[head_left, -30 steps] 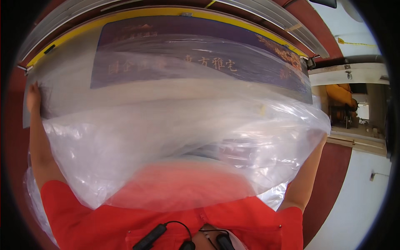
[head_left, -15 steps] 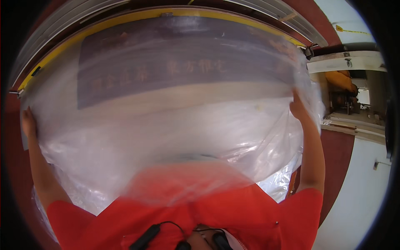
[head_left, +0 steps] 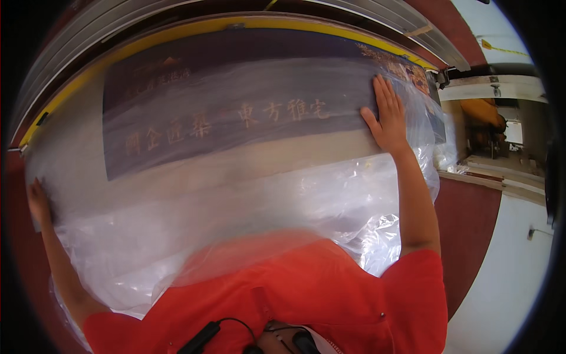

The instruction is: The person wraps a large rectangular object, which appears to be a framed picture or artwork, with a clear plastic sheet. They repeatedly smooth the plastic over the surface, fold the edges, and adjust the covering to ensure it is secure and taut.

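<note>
A large, clear plastic sheet [head_left: 277, 192] lies over a wide flat piece with a dark printed panel [head_left: 227, 76] showing through it. The near part of the sheet drapes up over the front of my red shirt. My right hand [head_left: 390, 121] lies flat on the sheet at the panel's right part, fingers stretched and thumb apart, holding nothing. At the far left edge, my left hand [head_left: 39, 203] has its fingers closed on the border of the sheet; its fingertips are partly hidden.
A yellow edge strip [head_left: 177, 30] runs along the far side, with long grey metal profiles [head_left: 377, 13] beyond it. On the right stand a pale frame with an opening [head_left: 492, 88] and a red-brown floor [head_left: 469, 236]. Crumpled film bunches by my right arm.
My right hand has let go of the sheet's right edge and moved inward and away, now flat on it. My left hand has come slightly nearer. The sheet lies closer over the panel, whose print shows clearer.
</note>
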`<move>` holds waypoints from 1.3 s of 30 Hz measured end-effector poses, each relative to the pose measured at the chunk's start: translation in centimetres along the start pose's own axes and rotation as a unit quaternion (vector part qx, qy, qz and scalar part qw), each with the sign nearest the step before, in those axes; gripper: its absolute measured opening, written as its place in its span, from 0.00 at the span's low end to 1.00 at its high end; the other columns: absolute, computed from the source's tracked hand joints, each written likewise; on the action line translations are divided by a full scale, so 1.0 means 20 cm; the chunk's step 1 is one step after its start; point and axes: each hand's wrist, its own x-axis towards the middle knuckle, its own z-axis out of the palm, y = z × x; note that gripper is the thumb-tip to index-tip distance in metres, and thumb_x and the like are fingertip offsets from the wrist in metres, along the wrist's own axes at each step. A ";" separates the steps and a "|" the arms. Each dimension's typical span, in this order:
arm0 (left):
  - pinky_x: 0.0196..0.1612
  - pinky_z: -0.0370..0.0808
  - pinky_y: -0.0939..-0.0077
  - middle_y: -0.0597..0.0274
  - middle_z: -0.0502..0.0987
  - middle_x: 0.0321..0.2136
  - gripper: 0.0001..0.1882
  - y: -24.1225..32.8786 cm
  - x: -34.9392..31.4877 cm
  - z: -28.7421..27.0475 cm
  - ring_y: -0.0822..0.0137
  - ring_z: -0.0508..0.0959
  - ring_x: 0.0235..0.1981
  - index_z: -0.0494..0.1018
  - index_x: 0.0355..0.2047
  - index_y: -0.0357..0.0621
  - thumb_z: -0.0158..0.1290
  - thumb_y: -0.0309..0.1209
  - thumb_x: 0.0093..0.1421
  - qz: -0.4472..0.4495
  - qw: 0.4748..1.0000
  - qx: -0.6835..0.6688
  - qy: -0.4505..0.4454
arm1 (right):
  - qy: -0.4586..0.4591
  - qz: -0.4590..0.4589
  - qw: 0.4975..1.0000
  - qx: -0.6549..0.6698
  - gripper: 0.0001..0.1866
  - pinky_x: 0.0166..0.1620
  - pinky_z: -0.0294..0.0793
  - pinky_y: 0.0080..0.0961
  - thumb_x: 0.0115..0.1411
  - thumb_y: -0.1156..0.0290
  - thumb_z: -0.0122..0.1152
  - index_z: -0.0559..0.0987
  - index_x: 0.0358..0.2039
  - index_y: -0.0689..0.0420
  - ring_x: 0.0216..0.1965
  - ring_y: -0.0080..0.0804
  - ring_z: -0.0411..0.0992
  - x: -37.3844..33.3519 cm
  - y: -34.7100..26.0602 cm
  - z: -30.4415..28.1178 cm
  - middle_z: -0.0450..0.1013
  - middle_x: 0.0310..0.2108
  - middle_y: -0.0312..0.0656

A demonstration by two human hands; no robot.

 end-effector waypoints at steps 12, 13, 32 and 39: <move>0.47 0.58 0.71 0.58 0.64 0.44 0.22 -0.37 -0.04 -0.17 0.64 0.63 0.45 0.61 0.45 0.41 0.38 0.43 0.57 0.000 0.954 -0.289 -0.079 | 0.108 0.019 0.993 -0.052 0.20 0.51 0.53 0.37 0.52 0.60 0.49 0.69 0.42 0.58 0.51 0.41 0.57 0.09 -0.09 0.02 0.63 0.46 0.45; 0.49 0.56 0.72 0.58 0.63 0.45 0.22 -0.36 -0.05 -0.24 0.65 0.62 0.47 0.60 0.46 0.39 0.38 0.42 0.57 -0.049 0.896 -0.428 -0.112 | 0.100 0.044 0.994 -0.012 0.17 0.49 0.55 0.35 0.51 0.61 0.50 0.70 0.40 0.57 0.47 0.39 0.60 0.13 -0.05 0.01 0.65 0.42 0.45; 0.36 0.65 0.75 0.59 0.72 0.28 0.21 0.17 0.28 0.10 0.67 0.70 0.31 0.70 0.34 0.38 0.41 0.45 0.54 -0.103 0.949 -0.275 0.113 | 0.133 0.304 0.864 0.378 0.12 0.21 0.62 0.19 0.49 0.62 0.52 0.69 0.22 0.60 0.17 0.21 0.63 0.25 0.30 0.06 0.65 0.15 0.35; 0.35 0.65 0.75 0.60 0.73 0.28 0.28 0.46 0.71 0.26 0.66 0.71 0.30 0.71 0.32 0.39 0.42 0.54 0.50 -0.177 0.930 -0.321 -0.010 | 0.195 0.360 0.874 0.261 0.19 0.32 0.66 0.26 0.45 0.56 0.54 0.74 0.21 0.62 0.25 0.35 0.69 0.66 0.53 0.16 0.71 0.21 0.46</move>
